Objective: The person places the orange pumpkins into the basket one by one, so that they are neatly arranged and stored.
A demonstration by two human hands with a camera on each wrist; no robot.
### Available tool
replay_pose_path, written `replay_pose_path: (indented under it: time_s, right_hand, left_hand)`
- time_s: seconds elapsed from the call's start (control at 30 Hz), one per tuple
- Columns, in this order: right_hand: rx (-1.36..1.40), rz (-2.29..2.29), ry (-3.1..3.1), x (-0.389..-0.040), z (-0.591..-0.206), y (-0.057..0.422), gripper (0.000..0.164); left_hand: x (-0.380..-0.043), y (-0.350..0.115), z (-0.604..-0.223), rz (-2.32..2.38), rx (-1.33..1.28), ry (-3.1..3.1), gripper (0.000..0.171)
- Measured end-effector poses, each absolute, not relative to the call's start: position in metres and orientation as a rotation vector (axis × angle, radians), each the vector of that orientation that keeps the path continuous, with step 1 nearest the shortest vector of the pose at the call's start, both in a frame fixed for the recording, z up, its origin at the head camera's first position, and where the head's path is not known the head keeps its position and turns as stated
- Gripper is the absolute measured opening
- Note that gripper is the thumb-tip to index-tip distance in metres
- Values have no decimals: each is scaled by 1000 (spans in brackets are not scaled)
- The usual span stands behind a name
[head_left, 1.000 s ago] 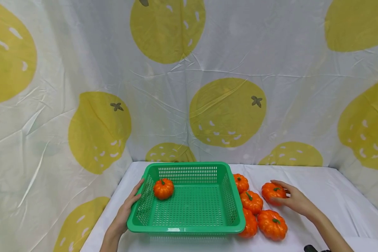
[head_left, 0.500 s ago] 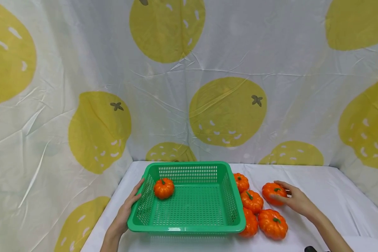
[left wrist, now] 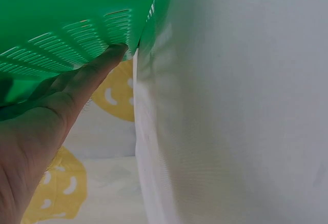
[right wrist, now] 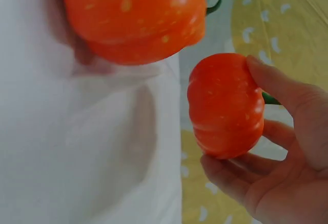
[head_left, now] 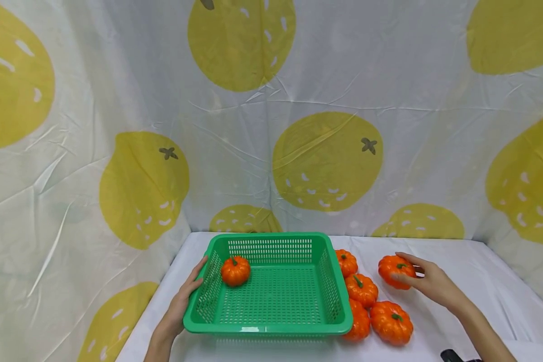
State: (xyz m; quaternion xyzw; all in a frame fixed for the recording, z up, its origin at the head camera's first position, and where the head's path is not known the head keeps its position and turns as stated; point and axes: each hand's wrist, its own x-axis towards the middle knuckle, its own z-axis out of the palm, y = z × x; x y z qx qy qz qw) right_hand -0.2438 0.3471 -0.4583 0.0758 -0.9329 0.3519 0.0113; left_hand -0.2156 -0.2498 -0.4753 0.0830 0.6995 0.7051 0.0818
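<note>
Head view: the basket point(head_left: 271, 329) sits on the white table point(head_left: 479, 281), and a held pumpkin point(head_left: 392, 269) is to the basket's right, in the right hand point(head_left: 434, 284). That grip is a pinch from the side, thumb on one face and fingers on the other; in the right wrist view this pumpkin appears clear of the table, its green stem towards the palm.

The left hand point(head_left: 183, 296) touches the outside of the basket's left wall, its fingers extended and not wrapped around anything; the left wrist view shows one digit lying along the slots.

An inner pumpkin point(head_left: 236, 271) rests inside the basket, near the left wall. Along the outside of the basket's right wall are a back pumpkin point(head_left: 346, 262), a middle pumpkin point(head_left: 362, 291) and a front pumpkin point(head_left: 358, 324); an outer pumpkin point(head_left: 391, 323) lies further right of the basket, beside the front one. Behind the basket hangs a lemon-print curtain point(head_left: 235, 171).
</note>
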Motion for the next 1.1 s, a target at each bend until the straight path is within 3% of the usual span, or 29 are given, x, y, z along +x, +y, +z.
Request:
replay_pose_path:
  time_s: [0.57, 1.1]
  right_hand:
    - [472, 1269, -2815, -270, -380, 262, 70]
    - [797, 1421, -2738, -304, -366, 177, 67]
  left_hand:
    - [-214, -248, -474, 2097, 219, 2110, 58]
    - [-214, -247, -475, 2092, 216, 2129, 58]
